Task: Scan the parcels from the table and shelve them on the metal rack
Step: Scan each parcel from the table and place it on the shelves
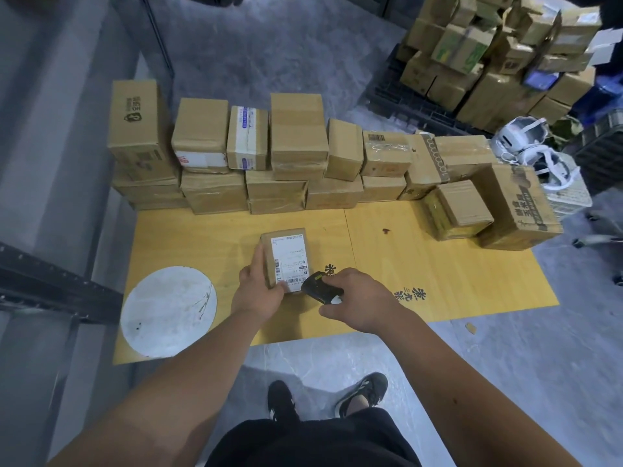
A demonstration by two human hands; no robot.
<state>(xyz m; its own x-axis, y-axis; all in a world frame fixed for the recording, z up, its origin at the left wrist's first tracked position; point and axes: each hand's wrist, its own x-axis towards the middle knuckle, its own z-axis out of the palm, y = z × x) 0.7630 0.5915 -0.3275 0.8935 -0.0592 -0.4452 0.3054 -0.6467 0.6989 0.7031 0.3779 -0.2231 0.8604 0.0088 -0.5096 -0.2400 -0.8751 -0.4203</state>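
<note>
a small parcel [288,259] is seen lying flat on the yellow table [438,274], label up, near the middle of the near half. the left hand [258,291] is placed against the parcel's left and near edges, with the fingers extended along its left side and the thumb pressed at the near corner. a black scanner [320,287] is gripped in the right hand [359,299], fingers curled round its body, and its nose is held just beside the barcode at the near right corner of the label. a row of stacked parcels [293,156] is ranged along the far edge of the table, two layers high in most places, with two further boxes [488,210] set at the far right edge. open yellow surface is left between the held parcel and that row, and a wider open stretch is noted to the right of the hands. a white disc [168,311] is set at the near left corner of the table, well apart from the parcel. dark metal rack [50,288] members are seen at the left, just beside the table's left edge. a pile of cartons [488,55] is noted on the floor at the far right.
</note>
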